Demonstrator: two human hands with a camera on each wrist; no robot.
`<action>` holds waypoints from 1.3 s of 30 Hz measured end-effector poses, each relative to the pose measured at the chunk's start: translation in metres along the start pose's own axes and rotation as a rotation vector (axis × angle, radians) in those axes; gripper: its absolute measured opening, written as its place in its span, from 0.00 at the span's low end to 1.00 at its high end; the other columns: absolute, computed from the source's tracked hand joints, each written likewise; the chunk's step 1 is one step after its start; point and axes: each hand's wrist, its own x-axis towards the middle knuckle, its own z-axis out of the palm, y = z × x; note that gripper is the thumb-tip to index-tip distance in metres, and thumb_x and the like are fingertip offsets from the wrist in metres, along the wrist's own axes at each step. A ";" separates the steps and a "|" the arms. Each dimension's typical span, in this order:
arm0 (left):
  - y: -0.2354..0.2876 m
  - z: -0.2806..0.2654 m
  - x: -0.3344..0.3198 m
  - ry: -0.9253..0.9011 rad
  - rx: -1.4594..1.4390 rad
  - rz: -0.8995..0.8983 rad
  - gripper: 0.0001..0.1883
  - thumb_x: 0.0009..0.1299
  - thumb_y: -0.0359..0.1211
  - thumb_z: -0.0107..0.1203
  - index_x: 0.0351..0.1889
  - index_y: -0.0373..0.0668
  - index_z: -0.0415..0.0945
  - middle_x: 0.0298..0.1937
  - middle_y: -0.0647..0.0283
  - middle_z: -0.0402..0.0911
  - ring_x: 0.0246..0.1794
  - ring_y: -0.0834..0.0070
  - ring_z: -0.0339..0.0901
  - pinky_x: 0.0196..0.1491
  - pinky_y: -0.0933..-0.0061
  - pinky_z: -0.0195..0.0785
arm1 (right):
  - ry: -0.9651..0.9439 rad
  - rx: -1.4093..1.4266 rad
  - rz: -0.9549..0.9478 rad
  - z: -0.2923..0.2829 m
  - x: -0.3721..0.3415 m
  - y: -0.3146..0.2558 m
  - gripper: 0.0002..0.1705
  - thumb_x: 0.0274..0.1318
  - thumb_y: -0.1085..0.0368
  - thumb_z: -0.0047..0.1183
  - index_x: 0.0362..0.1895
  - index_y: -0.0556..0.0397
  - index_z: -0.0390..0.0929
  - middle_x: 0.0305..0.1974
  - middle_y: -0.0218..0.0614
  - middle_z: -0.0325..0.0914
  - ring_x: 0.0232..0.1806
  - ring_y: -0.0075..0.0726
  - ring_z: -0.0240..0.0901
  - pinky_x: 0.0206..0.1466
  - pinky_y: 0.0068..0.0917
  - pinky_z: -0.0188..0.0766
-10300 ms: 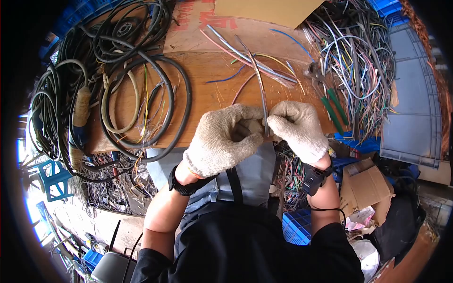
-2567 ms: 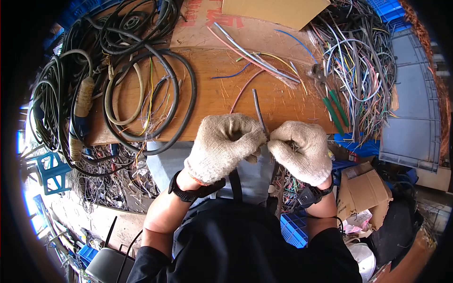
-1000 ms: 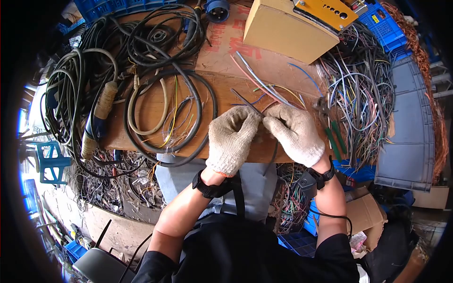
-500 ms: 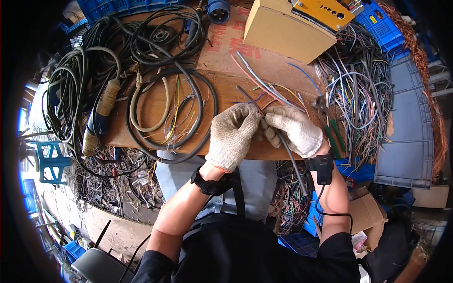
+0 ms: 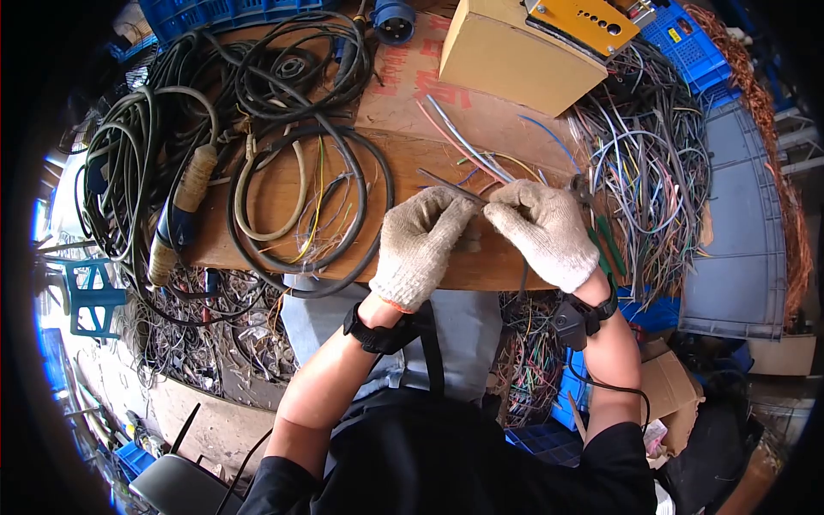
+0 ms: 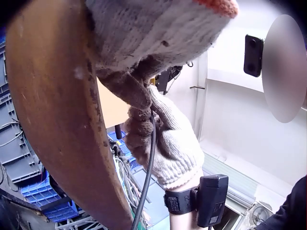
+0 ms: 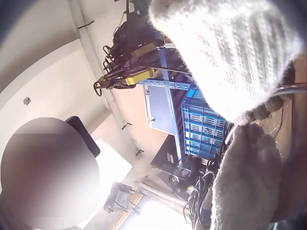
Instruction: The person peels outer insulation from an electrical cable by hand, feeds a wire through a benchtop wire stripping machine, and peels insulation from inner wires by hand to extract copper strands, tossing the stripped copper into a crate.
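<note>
A thin dark cable (image 5: pixel 439 182) runs between two hands in knitted off-white gloves, above the front of the wooden table (image 5: pixel 489 268). The left hand (image 5: pixel 422 245) pinches it between thumb and fingers, with one end sticking out to the upper left. Close on its right, the right hand (image 5: pixel 551 233) grips the same cable with curled fingers. In the left wrist view the cable (image 6: pixel 148 172) hangs down from the right hand (image 6: pixel 168 139), near the fingertips of the left hand (image 6: pixel 153 38). Gloves hide the stretch between the fingertips.
Coiled black cables (image 5: pixel 365 215) lie at the left. Loose coloured wires (image 5: pixel 463 137) lie behind the hands. Green-handled pliers (image 5: pixel 608 245) are right of the right hand, beside a large wire heap (image 5: pixel 661 172). A cardboard box (image 5: pixel 515 64) carries a yellow device (image 5: pixel 592 24).
The right hand has turned and moved slightly right, a little apart from the left. The cable's lower part, earlier slanting out below the right hand, now shows only a short piece below the table edge.
</note>
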 end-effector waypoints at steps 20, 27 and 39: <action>0.003 -0.006 0.000 -0.058 -0.278 -0.008 0.10 0.76 0.33 0.59 0.39 0.33 0.81 0.32 0.64 0.84 0.32 0.81 0.79 0.37 0.78 0.73 | -0.057 0.447 0.171 0.004 -0.015 0.009 0.12 0.68 0.63 0.57 0.43 0.61 0.83 0.33 0.31 0.81 0.33 0.20 0.75 0.37 0.22 0.73; -0.002 -0.004 0.001 -0.068 -0.051 0.035 0.09 0.75 0.32 0.59 0.41 0.33 0.80 0.33 0.61 0.85 0.33 0.79 0.81 0.39 0.77 0.75 | -0.051 0.295 0.073 0.007 -0.019 0.007 0.12 0.68 0.63 0.57 0.42 0.61 0.83 0.32 0.30 0.81 0.32 0.20 0.74 0.37 0.22 0.72; -0.002 -0.010 0.001 -0.083 -0.211 -0.055 0.11 0.76 0.35 0.59 0.40 0.33 0.80 0.30 0.62 0.84 0.29 0.78 0.82 0.36 0.77 0.76 | 0.133 0.467 0.144 0.007 -0.022 0.018 0.14 0.73 0.59 0.51 0.45 0.57 0.82 0.34 0.29 0.81 0.33 0.21 0.75 0.39 0.22 0.73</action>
